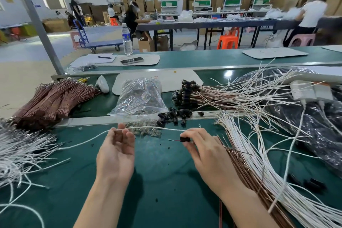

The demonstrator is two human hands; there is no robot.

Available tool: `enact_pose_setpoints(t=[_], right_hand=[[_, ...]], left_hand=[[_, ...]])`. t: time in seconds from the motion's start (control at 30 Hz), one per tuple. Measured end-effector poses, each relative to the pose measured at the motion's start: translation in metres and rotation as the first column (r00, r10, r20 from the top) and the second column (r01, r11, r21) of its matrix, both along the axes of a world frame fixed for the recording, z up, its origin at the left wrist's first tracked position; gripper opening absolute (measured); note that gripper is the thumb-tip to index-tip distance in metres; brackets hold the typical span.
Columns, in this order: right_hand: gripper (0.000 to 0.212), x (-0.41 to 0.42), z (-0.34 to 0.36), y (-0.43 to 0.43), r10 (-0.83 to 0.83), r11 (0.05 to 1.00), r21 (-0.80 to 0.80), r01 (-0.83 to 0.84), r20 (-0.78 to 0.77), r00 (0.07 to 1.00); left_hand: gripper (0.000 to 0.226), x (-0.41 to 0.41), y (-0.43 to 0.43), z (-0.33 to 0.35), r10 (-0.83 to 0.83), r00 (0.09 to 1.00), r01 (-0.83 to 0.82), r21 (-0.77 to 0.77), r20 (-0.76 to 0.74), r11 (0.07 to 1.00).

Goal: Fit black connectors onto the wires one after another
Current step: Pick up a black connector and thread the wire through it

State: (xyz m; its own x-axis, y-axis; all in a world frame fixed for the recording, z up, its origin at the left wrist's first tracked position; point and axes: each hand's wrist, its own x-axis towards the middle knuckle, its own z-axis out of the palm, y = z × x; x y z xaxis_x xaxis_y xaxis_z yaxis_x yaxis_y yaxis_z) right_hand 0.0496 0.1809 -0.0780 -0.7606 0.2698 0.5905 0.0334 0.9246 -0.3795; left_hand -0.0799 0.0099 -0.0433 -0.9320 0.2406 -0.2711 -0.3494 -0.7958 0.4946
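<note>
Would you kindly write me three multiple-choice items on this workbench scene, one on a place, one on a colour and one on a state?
1. Where does the clear plastic bag lie on the green bench?
A. beyond both hands, mid-bench
B. under the right forearm
C. on the floor

2. What colour is the thin wire that the left hand holds at its fingertips?
A. blue
B. white
C. yellow

3. What are the fingers of the right hand doing?
A. lying flat and empty
B. gripping scissors
C. pinching a small black connector

Answers:
1 A, the bag sits on the bench past both hands.
2 B, the wire across the fingertips is plainly white.
3 C, the connector sits between thumb and fingers.
</note>
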Motion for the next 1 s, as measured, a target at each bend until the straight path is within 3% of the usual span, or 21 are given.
enact_pose_setpoints(t=[0.23,0.33,0.47,0.57,0.67,0.8,0.9,0.97,1.0], right_hand=[[0.026,0.000,-0.008,0.000,0.005,0.996,-0.091,-0.002,0.035,0.999],[0.023,-0.001,-0.009,0.002,0.019,0.991,-0.133,-0.016,0.020,1.000],[0.019,0.000,-0.006,0.000,0.009,0.997,-0.083,-0.007,0.012,1.000],[0.016,0.001,-0.004,-0.001,0.004,1.000,-0.025,-0.004,-0.010,1.000],[0.018,0.000,-0.003,0.000,0.001,1.000,-0.021,-0.002,-0.031,1.000],[0.019,0.002,-0.002,0.004,-0.001,0.998,-0.058,-0.001,-0.048,0.999],[0.020,0.004,0.001,0.004,-0.022,0.999,-0.040,0.017,-0.120,0.993],[0.021,0.005,0.004,0.005,-0.054,0.998,-0.049,0.046,-0.158,0.986],[0.022,0.005,0.005,0.006,-0.067,0.997,-0.056,0.059,-0.166,0.984]], left_hand=[[0.021,-0.003,-0.003,-0.007,-0.059,0.997,0.057,0.044,0.042,0.997],[0.025,0.000,0.002,-0.010,-0.061,0.998,0.061,-0.064,0.000,0.996],[0.016,0.014,0.016,-0.010,-0.115,0.982,0.065,-0.301,-0.151,0.951],[0.019,0.021,0.015,-0.008,-0.140,0.954,0.036,-0.365,-0.263,0.930],[0.020,0.016,0.001,0.007,-0.067,0.960,-0.021,-0.310,-0.272,0.951],[0.022,0.008,-0.023,0.041,-0.006,0.949,-0.017,-0.070,-0.316,0.997],[0.024,-0.003,-0.033,0.077,0.060,0.857,-0.093,-0.039,-0.511,0.995],[0.025,-0.012,-0.035,0.105,0.067,0.680,-0.278,-0.172,-0.730,0.945],[0.025,-0.016,-0.034,0.116,0.019,0.563,-0.426,-0.270,-0.826,0.864]])
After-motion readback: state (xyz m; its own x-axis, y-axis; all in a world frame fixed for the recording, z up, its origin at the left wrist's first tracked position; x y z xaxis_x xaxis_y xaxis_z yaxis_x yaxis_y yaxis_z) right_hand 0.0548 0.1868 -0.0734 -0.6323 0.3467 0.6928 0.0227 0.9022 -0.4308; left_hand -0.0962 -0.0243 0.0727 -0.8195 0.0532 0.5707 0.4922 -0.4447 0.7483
